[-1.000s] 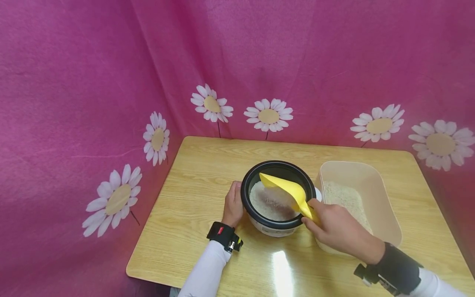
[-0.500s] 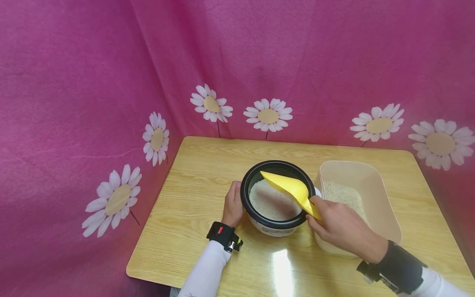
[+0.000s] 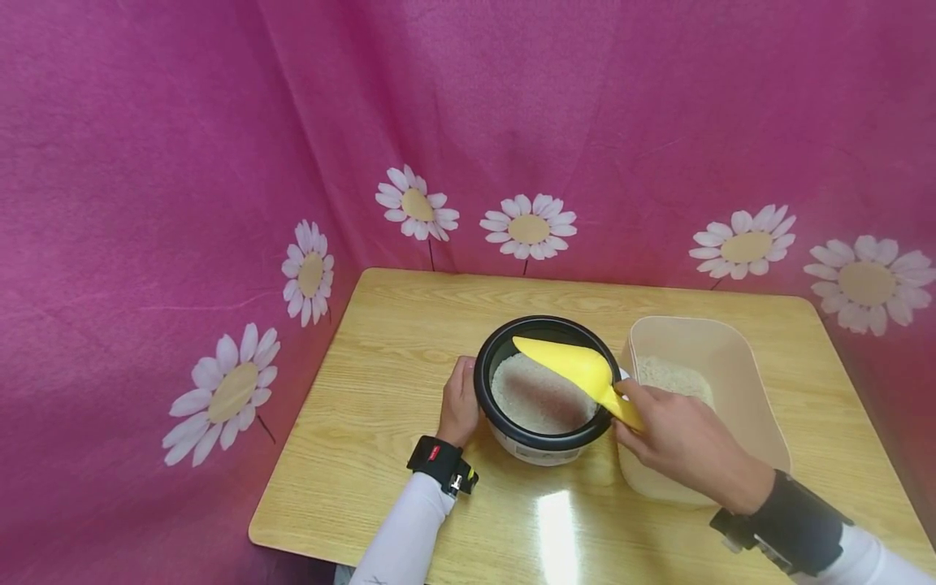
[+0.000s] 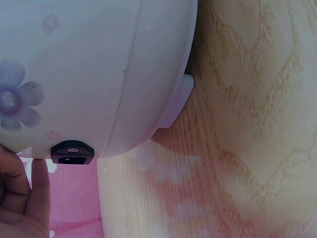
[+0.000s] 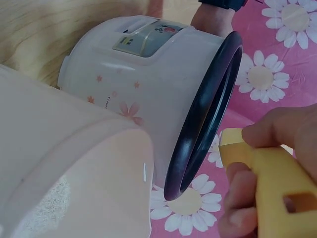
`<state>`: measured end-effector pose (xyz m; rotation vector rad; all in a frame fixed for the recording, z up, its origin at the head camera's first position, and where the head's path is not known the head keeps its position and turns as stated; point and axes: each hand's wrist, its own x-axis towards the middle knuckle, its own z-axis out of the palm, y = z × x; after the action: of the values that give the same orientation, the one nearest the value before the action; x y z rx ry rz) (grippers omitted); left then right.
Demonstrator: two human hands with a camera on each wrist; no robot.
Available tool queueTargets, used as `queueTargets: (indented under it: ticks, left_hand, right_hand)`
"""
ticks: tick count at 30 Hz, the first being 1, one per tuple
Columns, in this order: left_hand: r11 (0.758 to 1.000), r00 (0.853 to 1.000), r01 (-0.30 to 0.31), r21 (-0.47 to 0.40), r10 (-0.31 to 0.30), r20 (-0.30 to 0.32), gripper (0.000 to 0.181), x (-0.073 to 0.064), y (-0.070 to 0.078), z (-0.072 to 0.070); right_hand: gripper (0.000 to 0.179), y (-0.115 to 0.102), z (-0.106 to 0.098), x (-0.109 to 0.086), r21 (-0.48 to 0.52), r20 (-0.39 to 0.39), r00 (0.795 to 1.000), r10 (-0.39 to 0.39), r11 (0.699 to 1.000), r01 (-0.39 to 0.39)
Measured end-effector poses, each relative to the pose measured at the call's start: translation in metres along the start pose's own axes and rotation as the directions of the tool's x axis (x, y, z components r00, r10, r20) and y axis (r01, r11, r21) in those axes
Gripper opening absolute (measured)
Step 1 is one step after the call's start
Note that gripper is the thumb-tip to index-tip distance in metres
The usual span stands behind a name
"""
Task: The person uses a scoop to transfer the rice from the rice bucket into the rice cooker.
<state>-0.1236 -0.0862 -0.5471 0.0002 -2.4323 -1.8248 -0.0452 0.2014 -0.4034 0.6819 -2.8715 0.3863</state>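
A white rice cooker point(image 4: 84, 74) with a flower print stands on the table, its lid off and its black rim point(image 3: 548, 443) upward. White rice point(image 3: 530, 398) covers the bottom of the pot. My left hand point(image 3: 460, 405) holds the cooker at its left side; the left wrist view catches only its fingers point(image 4: 39, 191) beside a dark socket. Above the pot my right hand point(image 3: 676, 439) grips a yellow scoop point(image 3: 574, 363) by the handle. The scoop is turned over, its rounded back upward and its tip toward the pot's far left.
Right of the cooker stands a beige bin point(image 3: 746, 390) with more rice point(image 3: 673, 380) inside; the right forearm passes over its near edge. The wooden table point(image 3: 395, 349) is bordered at the back and sides by a pink curtain point(image 3: 468, 106) with daisies.
The right hand has shifted slightly right and rolled the scoop further over, so its back now shows. A blur of rice beneath the scoop has gone. The left hand has stayed still.
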Motion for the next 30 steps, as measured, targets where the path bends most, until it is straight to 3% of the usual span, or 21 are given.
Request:
queueTargets:
  ticks: [5, 9, 12, 17, 21, 27, 30]
  left_hand:
    - [1.0, 1.0, 0.012, -0.006, -0.012, 0.003, 0.042, 0.001, 0.0, 0.0]
    - [1.0, 1.0, 0.017, -0.009, -0.017, 0.002, 0.041, 0.001, -0.001, 0.0]
    - [1.0, 1.0, 0.019, -0.009, -0.018, 0.004, 0.04, 0.001, 0.001, 0.0]
    - [1.0, 1.0, 0.017, -0.012, -0.017, 0.008, 0.04, 0.0, 0.002, 0.0]
    - [1.0, 1.0, 0.013, -0.011, -0.013, 0.002, 0.04, -0.001, 0.002, 0.0]
    - [0.999, 1.0, 0.029, -0.014, -0.029, 0.006, 0.041, -0.001, 0.002, 0.002]
    - [1.0, 1.0, 0.026, -0.016, -0.026, 0.008, 0.042, 0.0, 0.002, 0.002]
  right_hand:
    - [0.029, 0.006, -0.003, -0.001, 0.107, 0.057, 0.997, 0.046, 0.993, -0.052]
    - [0.019, 0.011, -0.009, -0.002, 0.242, 0.088, 0.991, 0.101, 0.963, -0.119]
    - [0.016, 0.016, -0.014, -0.005, 0.343, 0.151, 0.976, 0.157, 0.918, -0.2]
    - [0.024, 0.025, -0.024, -0.011, 0.428, 0.269, 0.924, 0.271, 0.826, -0.367]
    - [0.029, 0.034, -0.028, -0.017, 0.412, 0.252, 0.914, 0.319, 0.819, -0.399]
    - [0.04, 0.055, -0.03, -0.033, 0.337, 0.181, 0.913, 0.365, 0.849, -0.407]
    - [0.036, 0.066, -0.031, -0.041, 0.313, 0.141, 0.918, 0.37, 0.863, -0.396]
